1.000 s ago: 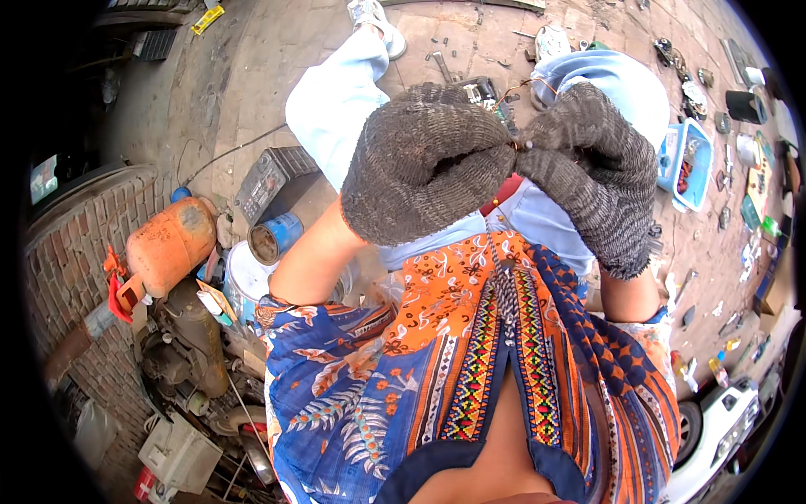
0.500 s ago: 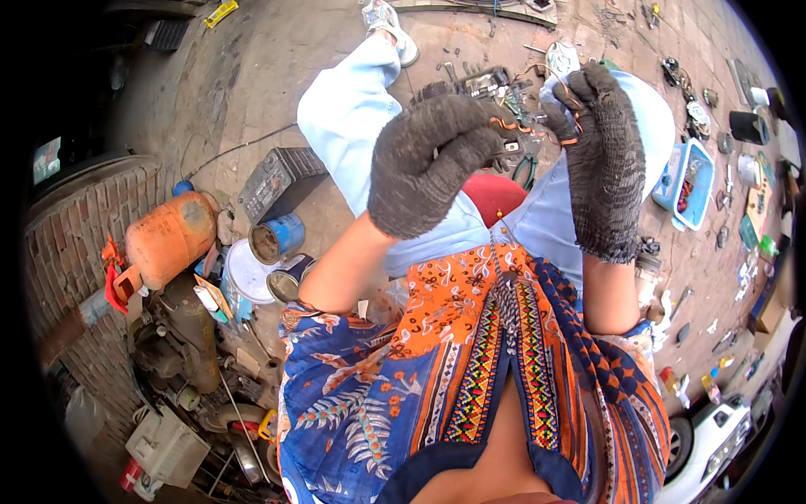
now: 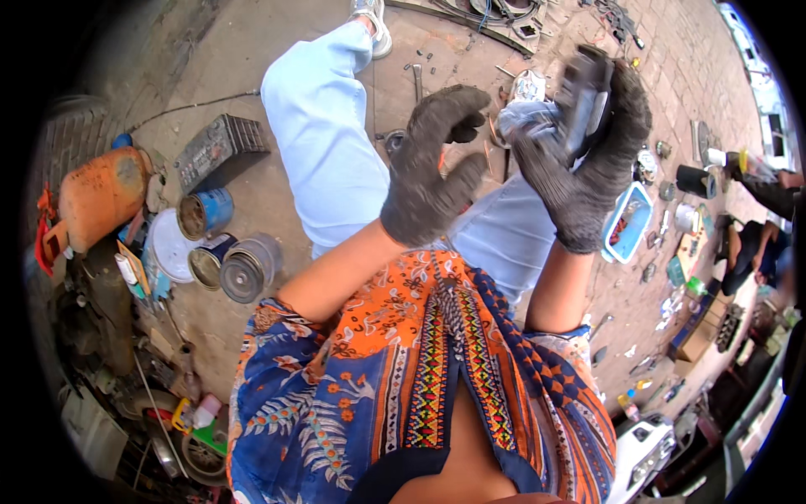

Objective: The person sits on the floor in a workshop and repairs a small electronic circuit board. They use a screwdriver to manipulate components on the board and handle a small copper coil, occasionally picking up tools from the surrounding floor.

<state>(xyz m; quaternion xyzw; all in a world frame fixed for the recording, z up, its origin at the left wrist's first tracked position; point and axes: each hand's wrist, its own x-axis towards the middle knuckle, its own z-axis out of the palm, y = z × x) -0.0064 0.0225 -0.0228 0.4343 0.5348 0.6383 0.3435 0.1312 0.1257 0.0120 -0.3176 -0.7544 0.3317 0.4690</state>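
My left hand (image 3: 437, 164), in a dark knitted glove, is raised in front of my lap with its thumb and fingers apart. Thin bits of copper-coloured wire (image 3: 489, 157) show by its fingertips; whether they touch the glove is unclear. To its right, my right hand (image 3: 588, 181), gloved alike, curls round a dark grey object (image 3: 581, 109) smeared by motion. Its kind cannot be made out. A rounded grey-blue shape (image 3: 531, 118) beside it is blurred as well. Below the hands are my legs in light blue jeans (image 3: 323, 126).
At left stand a black ribbed battery-like block (image 3: 218, 151), an orange gas cylinder (image 3: 102, 200), a blue can (image 3: 206, 212) and other open cans. A blue tub (image 3: 628, 225) with small parts sits at right. Farther right is another person (image 3: 743, 256). A metal tool (image 3: 417, 82) lies ahead.
My left hand's fingers have spread from a pinch on the copper wire. My right hand has turned and now has a dark grey object in it. The whole view has shifted.
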